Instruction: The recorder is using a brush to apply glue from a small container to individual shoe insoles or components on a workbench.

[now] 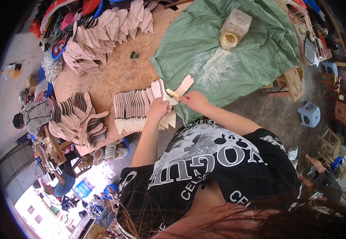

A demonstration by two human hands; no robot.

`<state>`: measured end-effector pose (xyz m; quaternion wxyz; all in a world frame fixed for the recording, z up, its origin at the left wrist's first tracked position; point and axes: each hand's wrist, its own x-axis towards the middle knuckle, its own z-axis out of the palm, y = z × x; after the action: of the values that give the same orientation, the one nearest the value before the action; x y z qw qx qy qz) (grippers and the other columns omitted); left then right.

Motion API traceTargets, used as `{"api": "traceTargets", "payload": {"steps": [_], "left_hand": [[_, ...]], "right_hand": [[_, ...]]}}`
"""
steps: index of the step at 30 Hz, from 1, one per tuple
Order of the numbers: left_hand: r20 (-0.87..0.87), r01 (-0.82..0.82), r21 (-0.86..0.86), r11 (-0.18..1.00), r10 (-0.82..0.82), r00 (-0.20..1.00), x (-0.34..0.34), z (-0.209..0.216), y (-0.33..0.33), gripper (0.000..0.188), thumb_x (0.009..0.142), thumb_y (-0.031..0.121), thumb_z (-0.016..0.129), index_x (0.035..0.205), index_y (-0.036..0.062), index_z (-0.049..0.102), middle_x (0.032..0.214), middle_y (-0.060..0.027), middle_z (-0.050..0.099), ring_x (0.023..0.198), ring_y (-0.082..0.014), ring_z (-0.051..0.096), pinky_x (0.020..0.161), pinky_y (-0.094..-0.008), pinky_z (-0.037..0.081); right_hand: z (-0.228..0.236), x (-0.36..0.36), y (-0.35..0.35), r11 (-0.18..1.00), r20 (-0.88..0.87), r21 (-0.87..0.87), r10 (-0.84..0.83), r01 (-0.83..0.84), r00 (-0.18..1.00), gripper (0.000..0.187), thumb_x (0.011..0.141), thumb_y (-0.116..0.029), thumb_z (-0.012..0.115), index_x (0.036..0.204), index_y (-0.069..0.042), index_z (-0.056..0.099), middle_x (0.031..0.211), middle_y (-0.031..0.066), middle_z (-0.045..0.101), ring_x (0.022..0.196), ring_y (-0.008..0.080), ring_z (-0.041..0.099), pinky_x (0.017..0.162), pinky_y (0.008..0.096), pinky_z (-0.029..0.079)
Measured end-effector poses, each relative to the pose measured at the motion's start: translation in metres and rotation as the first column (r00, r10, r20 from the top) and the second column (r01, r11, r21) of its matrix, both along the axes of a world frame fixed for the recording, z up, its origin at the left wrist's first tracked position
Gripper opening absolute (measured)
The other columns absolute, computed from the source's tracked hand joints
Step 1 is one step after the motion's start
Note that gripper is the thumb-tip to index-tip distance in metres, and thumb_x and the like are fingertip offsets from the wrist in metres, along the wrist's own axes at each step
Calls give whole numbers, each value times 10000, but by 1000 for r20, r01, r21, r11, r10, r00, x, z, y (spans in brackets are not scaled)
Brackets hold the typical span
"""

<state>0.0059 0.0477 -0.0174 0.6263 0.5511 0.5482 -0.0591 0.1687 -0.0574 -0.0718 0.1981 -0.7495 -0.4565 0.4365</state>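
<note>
My left hand (158,110) is closed on the near end of a pale, insole-shaped piece (186,83), which slants up and to the right. In my right hand (195,101) is a small brush (173,94), its pale tip at the piece near my left fingers. Just left of the hands lies a long overlapping row of similar pink-and-white insole pieces (131,104) with dark edges. Beyond my right hand, a stained plastic jug (236,26) lies on its side, its round mouth facing me.
Green sheeting (177,46) with whitish smears covers the wooden table's (129,73) right side. More insole pieces lie in stacks at far left (91,46) and near left (81,123). A blue plastic stool (309,114) stands on the floor at right. Other people are at lower left and lower right.
</note>
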Motion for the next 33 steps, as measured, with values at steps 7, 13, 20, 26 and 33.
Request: {"api": "traceTargets", "payload": {"steps": [7, 13, 20, 26, 33], "left_hand": [[-200, 252, 426, 869, -181, 963, -6, -17, -10, 228, 839, 159, 466, 791, -30, 583, 636, -122, 596, 522, -212, 582, 508, -346, 459], [-207, 240, 489, 838, -156, 966, -5, -15, -19, 274, 852, 179, 480, 865, -79, 572, 810, -318, 594, 827, -480, 572, 764, -527, 434], [-309, 366, 717, 593, -200, 930, 3, -9, -23, 277, 862, 181, 457, 878, -68, 577, 671, -205, 609, 636, -337, 619, 620, -440, 462], [89, -50, 483, 874, 7, 996, 1, 21, -17, 219, 903, 166, 474, 891, -39, 551, 643, -153, 583, 560, -272, 578, 540, -371, 452], [640, -476, -60, 877, 400, 656, 16, 67, -15, 161, 965, 145, 459, 1033, 39, 560, 603, 29, 459, 460, -39, 369, 405, -200, 283]], "right_hand": [[-16, -6, -2, 985, -496, -58, -170, 163, 852, 447, 833, -474, 604, 666, -69, 692, 543, 91, 555, 522, 190, 549, 507, 367, 404], [-3, 14, 2, 994, 184, 100, -69, 51, 980, 487, 860, -500, 539, 708, -64, 693, 589, 148, 594, 589, 295, 614, 548, 413, 455], [-12, -2, 2, 983, -474, -5, -164, 183, 865, 472, 862, -475, 543, 708, -46, 667, 664, 159, 623, 625, 344, 603, 558, 445, 447], [33, 48, -4, 930, -16, 264, -259, 254, 966, 434, 878, -417, 574, 694, -25, 599, 604, 162, 549, 549, 331, 530, 507, 423, 385], [108, 46, -22, 923, 74, 374, -121, 85, 990, 417, 868, -387, 595, 667, -25, 545, 560, 148, 514, 516, 339, 520, 481, 419, 379]]}}
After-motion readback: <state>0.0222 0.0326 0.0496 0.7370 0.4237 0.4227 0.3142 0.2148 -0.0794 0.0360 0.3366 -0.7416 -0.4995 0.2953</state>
